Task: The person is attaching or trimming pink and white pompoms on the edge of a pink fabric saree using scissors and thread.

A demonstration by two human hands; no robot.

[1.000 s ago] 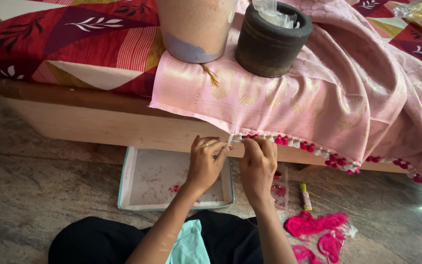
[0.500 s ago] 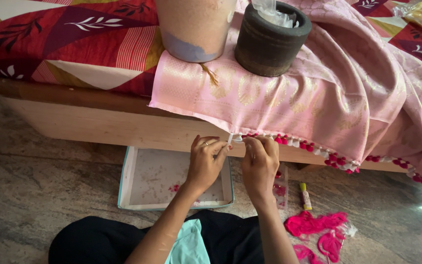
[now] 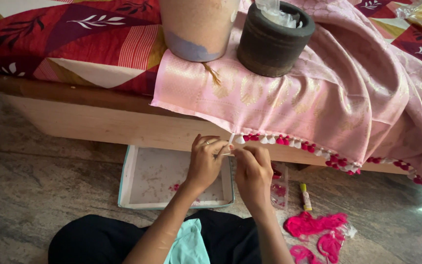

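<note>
The small white tassel [image 3: 231, 140] hangs at the corner of the pink gold-patterned silk cloth [image 3: 289, 98], directly above both grips, its long axis vertical. It is pinched from below by the left hand [image 3: 206, 164], closed narrow on its threads; the right hand [image 3: 253, 171] is raised just beside, fingertips closed on the same strands (both equally near). Below the grips a shallow white cardboard tray [image 3: 128, 176] is seen on the floor.

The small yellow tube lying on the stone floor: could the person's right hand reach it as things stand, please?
Probably yes. The small yellow tube lies in the open beside the right hand, with nothing between them, but that hand is busy at the pink cloth's tasselled edge.
</note>
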